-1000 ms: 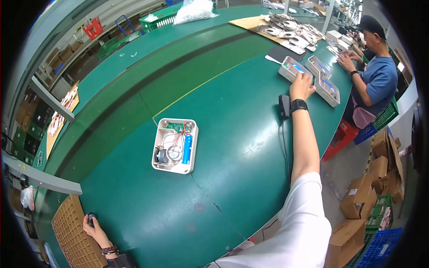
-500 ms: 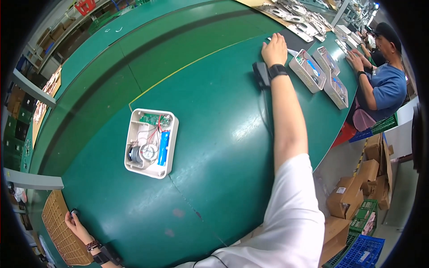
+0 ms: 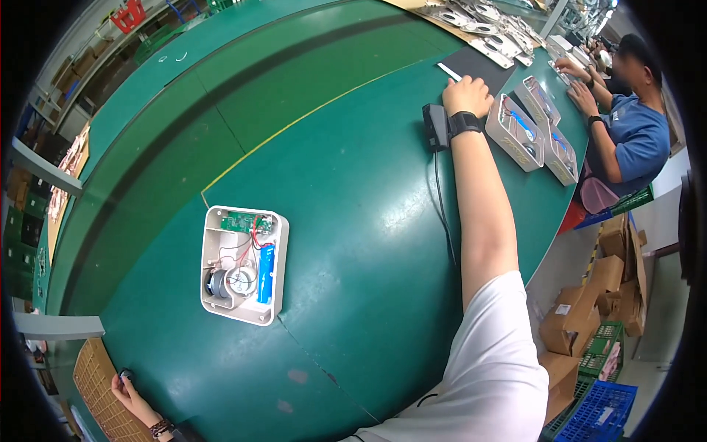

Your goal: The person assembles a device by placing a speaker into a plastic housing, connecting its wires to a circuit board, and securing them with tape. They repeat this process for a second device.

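At the far right of the green table, my right hand has its fingers bent at the near corner of an open off-white plastic housing. They appear to grip its rim, though the fingertips are partly hidden. My left hand, at the lower left, pinches a small dark round part beside a tan woven basket. Between my hands lies another open housing, holding a green circuit board, a blue cylindrical battery, a dark round motor-like part and red wires.
Beside my right wrist sits a black box-shaped device with a cable. Two more open housings stand beyond. White shaped parts are piled at the back. A co-worker works at the right. Cartons and crates stand below.
My right hand has moved right from the dark mat to the housing, its fingers now bent. That housing has shifted slightly nearer. My left hand still pinches the small part.
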A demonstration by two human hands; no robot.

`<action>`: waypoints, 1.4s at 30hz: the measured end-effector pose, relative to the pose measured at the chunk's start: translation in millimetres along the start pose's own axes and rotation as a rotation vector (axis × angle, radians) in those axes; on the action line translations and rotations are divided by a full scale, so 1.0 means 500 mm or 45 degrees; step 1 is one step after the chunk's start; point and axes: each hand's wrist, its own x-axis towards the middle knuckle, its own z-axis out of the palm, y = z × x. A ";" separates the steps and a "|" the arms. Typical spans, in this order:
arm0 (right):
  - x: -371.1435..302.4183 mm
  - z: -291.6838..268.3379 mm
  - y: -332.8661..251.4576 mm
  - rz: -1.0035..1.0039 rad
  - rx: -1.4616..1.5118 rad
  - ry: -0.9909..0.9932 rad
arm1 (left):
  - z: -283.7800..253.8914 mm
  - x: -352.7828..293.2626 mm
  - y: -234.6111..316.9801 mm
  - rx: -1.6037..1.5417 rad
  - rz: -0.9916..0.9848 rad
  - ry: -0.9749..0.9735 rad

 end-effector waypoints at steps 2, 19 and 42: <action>0.022 -0.003 0.001 -0.314 0.145 0.030 | 0.001 0.009 0.000 -0.046 -0.010 -0.021; 0.108 0.081 0.004 -0.472 0.472 -0.069 | 0.004 -0.008 0.006 -0.021 0.021 -0.061; 0.125 0.061 0.008 -0.501 0.389 -0.155 | -0.006 -0.010 0.000 -0.001 -0.028 -0.097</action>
